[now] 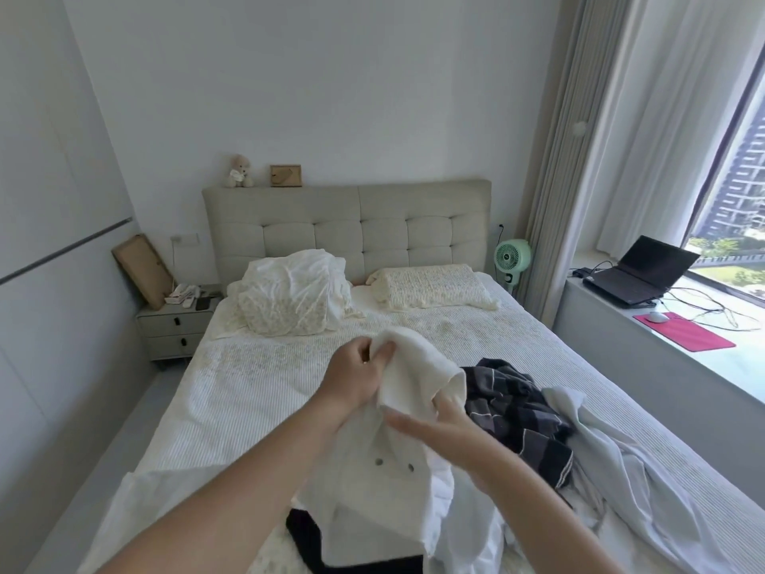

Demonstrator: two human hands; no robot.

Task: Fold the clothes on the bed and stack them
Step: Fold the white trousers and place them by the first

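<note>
Your left hand [358, 377] pinches the white garment [414, 374] | right hand [430, 428] grips its lower fold | soft, light, floppy; hold seams or shoulders.

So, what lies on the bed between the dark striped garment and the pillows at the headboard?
In the head view, only bare bedsheet lies between the dark striped garment and the pillows; no clothes are there.
</note>
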